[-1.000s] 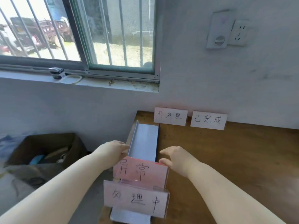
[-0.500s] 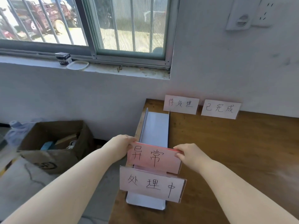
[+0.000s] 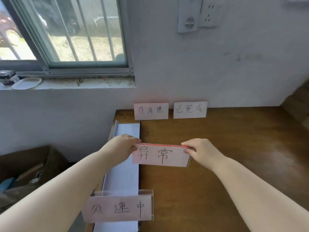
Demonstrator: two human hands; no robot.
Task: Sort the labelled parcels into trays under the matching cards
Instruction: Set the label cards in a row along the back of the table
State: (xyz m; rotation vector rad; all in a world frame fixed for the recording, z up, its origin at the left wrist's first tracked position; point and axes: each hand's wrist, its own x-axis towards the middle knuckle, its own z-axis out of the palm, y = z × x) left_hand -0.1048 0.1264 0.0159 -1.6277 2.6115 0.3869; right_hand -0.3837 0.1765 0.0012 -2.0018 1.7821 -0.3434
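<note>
1. 异常 card (image 3: 161, 155) is up between my hands, at the white tray's (image 3: 123, 178) right edge, over the table (image 3: 225, 164).
2. Left hand (image 3: 120, 149) pinches its left end and right hand (image 3: 200, 150) its right end, fingers curled!
3. The tray's white floor shows; the 处理中 card (image 3: 119, 208) stands across its near end.
4. Far left, a cardboard box (image 3: 50, 158) holds something blue.

The left arm (image 3: 66, 183) and right arm (image 3: 244, 181) are stretching forward. The left hand (image 3: 122, 146) is pinching the card's (image 3: 161, 155) left end, and the right hand (image 3: 203, 149) is pinching its right end.
</note>
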